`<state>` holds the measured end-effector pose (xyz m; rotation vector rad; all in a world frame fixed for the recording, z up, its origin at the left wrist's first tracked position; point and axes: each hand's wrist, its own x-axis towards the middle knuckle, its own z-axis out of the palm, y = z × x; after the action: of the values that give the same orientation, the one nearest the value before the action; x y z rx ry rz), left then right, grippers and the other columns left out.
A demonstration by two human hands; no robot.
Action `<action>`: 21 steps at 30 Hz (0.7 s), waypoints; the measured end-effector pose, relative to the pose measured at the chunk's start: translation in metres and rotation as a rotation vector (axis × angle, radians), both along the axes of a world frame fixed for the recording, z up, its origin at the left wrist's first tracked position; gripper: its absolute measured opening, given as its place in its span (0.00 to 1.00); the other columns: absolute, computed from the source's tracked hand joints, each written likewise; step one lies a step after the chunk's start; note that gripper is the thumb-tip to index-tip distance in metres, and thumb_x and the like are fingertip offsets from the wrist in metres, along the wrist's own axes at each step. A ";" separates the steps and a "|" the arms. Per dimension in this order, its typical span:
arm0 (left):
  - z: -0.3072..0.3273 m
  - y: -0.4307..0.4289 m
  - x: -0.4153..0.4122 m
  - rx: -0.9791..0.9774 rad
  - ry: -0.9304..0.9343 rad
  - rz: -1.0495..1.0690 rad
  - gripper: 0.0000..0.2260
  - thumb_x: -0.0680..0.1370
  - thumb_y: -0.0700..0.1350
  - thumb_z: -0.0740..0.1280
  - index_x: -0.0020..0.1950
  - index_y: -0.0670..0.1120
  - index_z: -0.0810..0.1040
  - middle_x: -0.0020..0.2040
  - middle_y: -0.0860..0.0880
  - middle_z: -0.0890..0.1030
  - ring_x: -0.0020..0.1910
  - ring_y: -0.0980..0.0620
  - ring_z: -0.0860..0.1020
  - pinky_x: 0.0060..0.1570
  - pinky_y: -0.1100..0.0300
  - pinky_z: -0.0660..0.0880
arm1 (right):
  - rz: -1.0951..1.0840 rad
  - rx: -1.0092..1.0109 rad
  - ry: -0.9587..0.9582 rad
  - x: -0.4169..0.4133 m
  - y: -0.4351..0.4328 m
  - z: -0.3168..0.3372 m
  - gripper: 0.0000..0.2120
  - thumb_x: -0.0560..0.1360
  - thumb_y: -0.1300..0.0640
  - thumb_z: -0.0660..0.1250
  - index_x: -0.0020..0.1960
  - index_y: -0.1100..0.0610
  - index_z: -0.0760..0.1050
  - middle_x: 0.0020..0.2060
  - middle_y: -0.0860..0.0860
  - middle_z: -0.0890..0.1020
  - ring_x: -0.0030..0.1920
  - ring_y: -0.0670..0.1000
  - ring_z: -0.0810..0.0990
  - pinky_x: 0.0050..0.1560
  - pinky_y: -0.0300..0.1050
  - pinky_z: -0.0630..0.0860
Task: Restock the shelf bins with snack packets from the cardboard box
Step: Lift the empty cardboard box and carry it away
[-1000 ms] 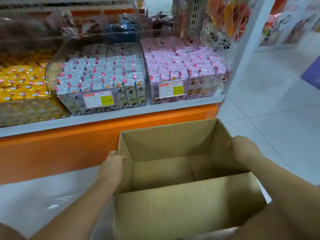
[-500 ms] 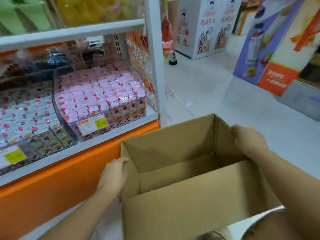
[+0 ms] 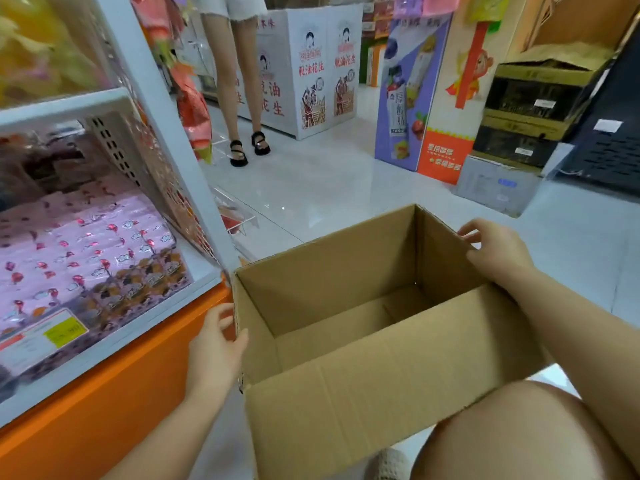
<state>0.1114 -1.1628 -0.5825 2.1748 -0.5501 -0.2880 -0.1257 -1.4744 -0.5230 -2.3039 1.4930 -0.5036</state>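
Observation:
The cardboard box [image 3: 381, 403] is open at the top and only its bare bottom flaps show inside. My left hand [image 3: 214, 355] lies against the outside of its left wall, fingers relaxed, thumb on the cardboard. On the right, my right hand [image 3: 498, 251] touches the outside of the wall near the rim with loosely spread fingers. To the left, a clear shelf bin [image 3: 104, 306] on the lower shelf is packed with pink snack packets [image 3: 86, 247]. No loose packet is in either hand.
The white shelf upright [image 3: 166, 161] and orange shelf base [image 3: 104, 410] stand just left of the box. A person's legs [image 3: 242, 98] stand in the aisle behind. Printed display stands [image 3: 311, 71] and stacked crates [image 3: 533, 109] line the far side. My knee [image 3: 519, 438] is at bottom right.
The view has swung right, away from the bins toward the aisle. The box has moved with it past the shelf's end, and both hands have loosened from gripping its sides to touching them.

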 end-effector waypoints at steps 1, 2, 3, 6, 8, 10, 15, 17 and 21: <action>0.002 -0.007 0.000 -0.023 0.024 0.008 0.22 0.77 0.39 0.68 0.69 0.47 0.69 0.64 0.46 0.77 0.57 0.46 0.78 0.51 0.54 0.77 | -0.024 -0.002 -0.037 -0.006 -0.001 0.000 0.19 0.70 0.71 0.62 0.57 0.55 0.75 0.54 0.54 0.82 0.54 0.55 0.78 0.48 0.43 0.72; 0.003 -0.014 0.000 -0.041 0.044 0.011 0.23 0.77 0.39 0.68 0.70 0.47 0.68 0.64 0.46 0.77 0.57 0.46 0.78 0.52 0.52 0.77 | -0.050 -0.005 -0.070 -0.010 -0.002 0.001 0.19 0.70 0.71 0.62 0.57 0.55 0.75 0.53 0.54 0.82 0.54 0.55 0.78 0.48 0.43 0.71; 0.004 -0.020 0.001 -0.054 0.062 0.008 0.24 0.77 0.38 0.68 0.71 0.47 0.68 0.65 0.46 0.76 0.57 0.46 0.78 0.53 0.52 0.77 | -0.079 -0.004 -0.100 -0.013 -0.003 0.002 0.20 0.71 0.71 0.62 0.58 0.55 0.75 0.54 0.54 0.82 0.54 0.56 0.78 0.47 0.43 0.70; 0.004 -0.044 -0.001 -0.065 0.085 -0.036 0.25 0.76 0.37 0.68 0.72 0.48 0.66 0.68 0.47 0.74 0.56 0.48 0.77 0.53 0.52 0.77 | -0.171 -0.019 -0.176 -0.024 -0.008 0.005 0.20 0.71 0.71 0.62 0.60 0.55 0.73 0.55 0.55 0.81 0.56 0.56 0.78 0.49 0.44 0.70; 0.005 -0.065 0.000 -0.059 0.069 -0.078 0.26 0.76 0.35 0.67 0.73 0.48 0.66 0.69 0.47 0.73 0.60 0.47 0.77 0.56 0.49 0.76 | -0.225 -0.041 -0.209 -0.033 -0.013 0.006 0.20 0.71 0.71 0.61 0.60 0.55 0.73 0.55 0.56 0.81 0.56 0.57 0.77 0.49 0.44 0.69; 0.007 -0.085 0.005 -0.070 0.070 -0.107 0.27 0.77 0.34 0.66 0.73 0.48 0.65 0.70 0.47 0.72 0.62 0.46 0.75 0.58 0.50 0.75 | -0.256 -0.052 -0.218 -0.037 -0.018 0.006 0.21 0.72 0.71 0.61 0.61 0.56 0.72 0.56 0.56 0.81 0.56 0.57 0.77 0.48 0.43 0.69; 0.004 -0.122 0.034 -0.086 0.083 -0.177 0.28 0.77 0.33 0.64 0.74 0.49 0.63 0.70 0.48 0.72 0.59 0.48 0.77 0.56 0.51 0.76 | -0.316 -0.064 -0.212 -0.027 -0.030 -0.006 0.21 0.73 0.71 0.61 0.62 0.55 0.71 0.57 0.56 0.80 0.56 0.57 0.77 0.49 0.44 0.71; -0.002 -0.139 0.049 -0.087 0.097 -0.204 0.28 0.77 0.33 0.63 0.74 0.50 0.63 0.69 0.49 0.72 0.55 0.50 0.78 0.55 0.48 0.77 | -0.354 -0.063 -0.210 -0.020 -0.039 -0.017 0.21 0.73 0.72 0.62 0.62 0.55 0.72 0.57 0.56 0.80 0.56 0.57 0.77 0.51 0.46 0.72; -0.010 -0.178 0.082 -0.060 0.086 -0.255 0.27 0.76 0.33 0.62 0.73 0.52 0.64 0.68 0.51 0.74 0.49 0.51 0.79 0.48 0.51 0.78 | -0.426 -0.052 -0.204 0.000 -0.058 -0.038 0.20 0.72 0.72 0.60 0.60 0.55 0.72 0.55 0.56 0.81 0.54 0.57 0.77 0.49 0.45 0.71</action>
<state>0.1931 -1.3410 -0.5927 2.0244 -0.7787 -0.4939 -0.1259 -1.5327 -0.5609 -1.8961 1.8845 -0.8696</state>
